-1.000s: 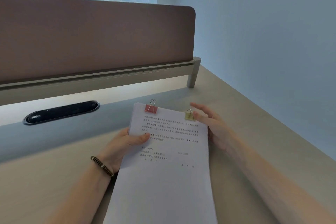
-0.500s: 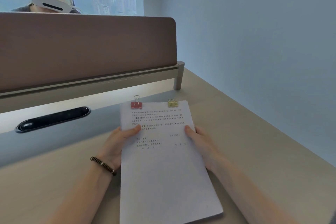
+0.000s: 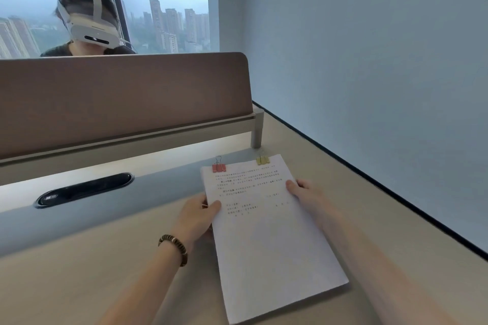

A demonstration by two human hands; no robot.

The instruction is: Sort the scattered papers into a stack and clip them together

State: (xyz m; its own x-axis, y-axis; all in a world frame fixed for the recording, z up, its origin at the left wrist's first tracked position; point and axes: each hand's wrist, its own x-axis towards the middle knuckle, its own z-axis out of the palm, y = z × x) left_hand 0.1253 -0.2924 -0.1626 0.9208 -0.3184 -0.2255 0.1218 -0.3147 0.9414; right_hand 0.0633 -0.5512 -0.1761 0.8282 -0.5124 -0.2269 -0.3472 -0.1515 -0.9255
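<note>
A thick stack of white papers point(image 3: 269, 240) with printed text near its top lies on the beige desk point(image 3: 79, 272), angled toward me. A red binder clip point(image 3: 219, 167) grips its top edge at the left and a yellow binder clip point(image 3: 262, 160) grips the top edge at the right. My left hand point(image 3: 198, 215), with a beaded bracelet on the wrist, holds the stack's left edge, thumb on top of the sheet. My right hand point(image 3: 303, 191) holds the right edge, thumb on top as well.
A brown divider panel point(image 3: 118, 97) stands along the back of the desk, and a person wearing a white headset point(image 3: 89, 31) sits behind it. A black oval cable slot point(image 3: 84, 190) is set in the desk at the left. A pale wall point(image 3: 369, 74) borders the right side.
My right hand let go of the yellow clip and moved down to the stack's right edge. The stack now lies flatter on the desk, and my view has tilted upward.
</note>
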